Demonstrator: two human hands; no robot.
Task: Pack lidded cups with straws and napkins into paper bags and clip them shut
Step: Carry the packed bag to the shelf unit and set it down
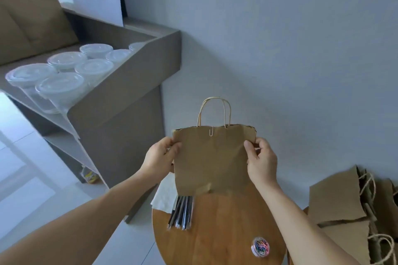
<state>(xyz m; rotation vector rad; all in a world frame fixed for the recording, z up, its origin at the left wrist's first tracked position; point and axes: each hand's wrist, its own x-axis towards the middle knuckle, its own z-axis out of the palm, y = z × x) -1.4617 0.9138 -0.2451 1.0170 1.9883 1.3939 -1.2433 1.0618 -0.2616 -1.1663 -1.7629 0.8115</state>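
Note:
A brown paper bag [212,160] with twine handles stands upright above the round wooden table [228,221]. A white paper clip [211,131] sits on its top edge near the middle. My left hand [161,158] grips the bag's left side, and my right hand [260,162] pinches its right side. What is inside the bag is hidden. Wrapped straws [182,213] lie on the table under the bag, beside white napkins [164,196]. Several lidded clear cups [62,73] stand on the grey shelf [129,75] to the left.
A small clear tub of coloured paper clips [260,246] rests near the table's front right. A pile of flat brown paper bags [349,211] lies to the right. A grey wall is behind the table. White floor tiles lie at the lower left.

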